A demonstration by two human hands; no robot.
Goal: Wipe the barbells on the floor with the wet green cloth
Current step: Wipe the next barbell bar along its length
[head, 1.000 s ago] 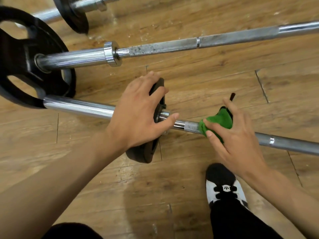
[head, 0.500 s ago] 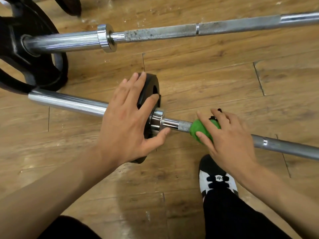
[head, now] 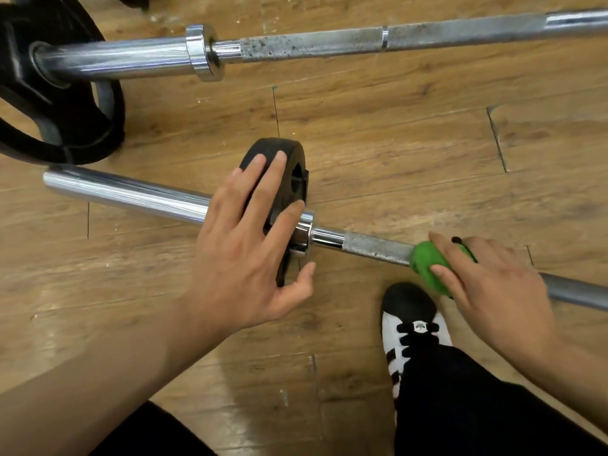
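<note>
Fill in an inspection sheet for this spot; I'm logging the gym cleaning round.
Surface: brown wooden plank floor, scuffed with pale marks.
Job's things: near chrome steel barbell lies on the floor, a small round black weight plate on its sleeve and a green cloth wrapped round its knurled shaft. The far chrome barbell has a speckled shaft and carries a large black weight plate.
Clutter: nothing seen.
Grippers: left hand rests straight fingers on the small plate; right hand grips the cloth round the bar.
Cables: nothing seen.
Surroundings: black-and-white laced shoe beside the near bar; black trouser leg.
</note>
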